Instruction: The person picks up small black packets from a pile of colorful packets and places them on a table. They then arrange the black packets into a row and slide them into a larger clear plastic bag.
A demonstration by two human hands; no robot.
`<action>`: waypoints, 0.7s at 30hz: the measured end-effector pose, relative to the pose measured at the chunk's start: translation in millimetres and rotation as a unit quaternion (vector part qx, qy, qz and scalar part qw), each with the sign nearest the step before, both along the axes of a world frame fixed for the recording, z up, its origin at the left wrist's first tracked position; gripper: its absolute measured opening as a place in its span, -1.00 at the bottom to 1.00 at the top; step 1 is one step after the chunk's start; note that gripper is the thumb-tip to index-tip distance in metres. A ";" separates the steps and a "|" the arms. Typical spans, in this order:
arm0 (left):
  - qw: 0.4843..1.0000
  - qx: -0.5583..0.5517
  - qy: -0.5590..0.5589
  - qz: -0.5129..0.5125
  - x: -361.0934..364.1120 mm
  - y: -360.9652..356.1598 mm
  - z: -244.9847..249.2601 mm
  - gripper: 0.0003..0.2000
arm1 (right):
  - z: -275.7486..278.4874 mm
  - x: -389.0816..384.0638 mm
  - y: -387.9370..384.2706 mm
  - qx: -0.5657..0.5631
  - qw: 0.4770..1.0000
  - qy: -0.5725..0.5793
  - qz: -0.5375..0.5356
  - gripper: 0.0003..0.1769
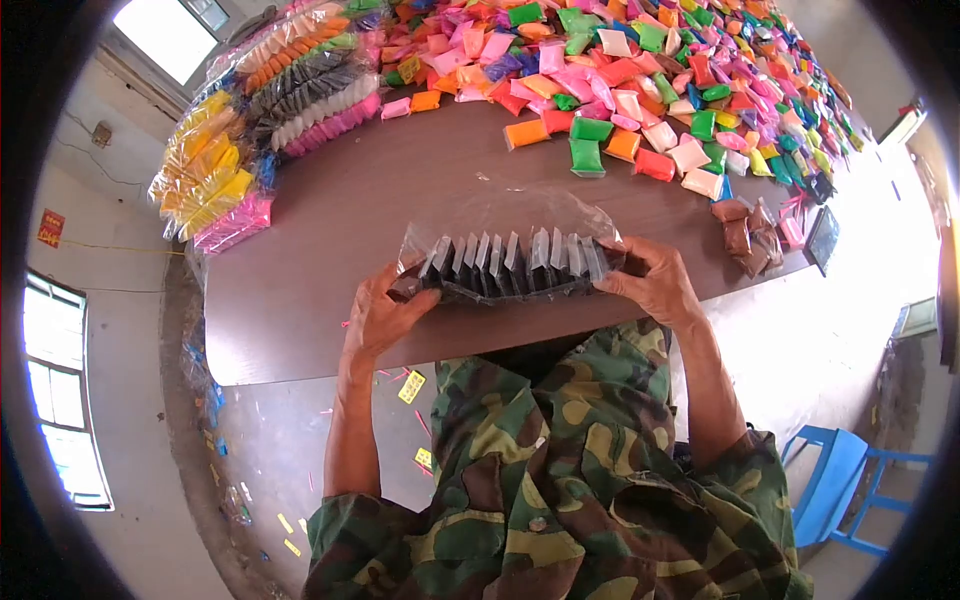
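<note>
A clear plastic bag (pixel 515 268) holds a row of several thin black packets standing on edge, near the front edge of the brown table. At the bag's left end, my left hand (pixel 388 312) is closed on the plastic, thumb along the near side. My right hand (pixel 652 282) grips the right end in the same way, fingers behind and thumb in front. The loose plastic of the bag spreads over the tabletop beyond the packets.
The brown table (pixel 330 220) carries a large heap of colourful packets (pixel 620 90) at the back and right. Bagged rows of packets (pixel 210 170) lie at the back left. Brown packets (pixel 750 238) sit near the right edge. A blue stool (pixel 835 480) stands on the floor at right.
</note>
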State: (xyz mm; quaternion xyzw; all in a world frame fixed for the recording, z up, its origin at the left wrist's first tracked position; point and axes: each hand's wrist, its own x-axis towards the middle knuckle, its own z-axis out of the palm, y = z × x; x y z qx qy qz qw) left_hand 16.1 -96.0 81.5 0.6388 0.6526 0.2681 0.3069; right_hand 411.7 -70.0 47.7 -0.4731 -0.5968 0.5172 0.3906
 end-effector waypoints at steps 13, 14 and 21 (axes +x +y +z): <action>0.997 0.050 -0.058 -0.004 0.9 -12.2 0.1 -0.43 | 7.7 -5.5 -1.3 0.049 0.998 -0.018 0.044 -0.41; 0.997 0.048 -0.056 0.001 2.1 -13.1 2.9 -0.45 | 9.0 -8.2 -2.2 0.081 0.995 -0.016 0.055 -0.40; 0.997 0.037 -0.064 0.025 -0.9 -13.5 0.3 -0.50 | 18.5 -7.8 -4.0 -0.016 0.999 -0.008 0.047 -0.38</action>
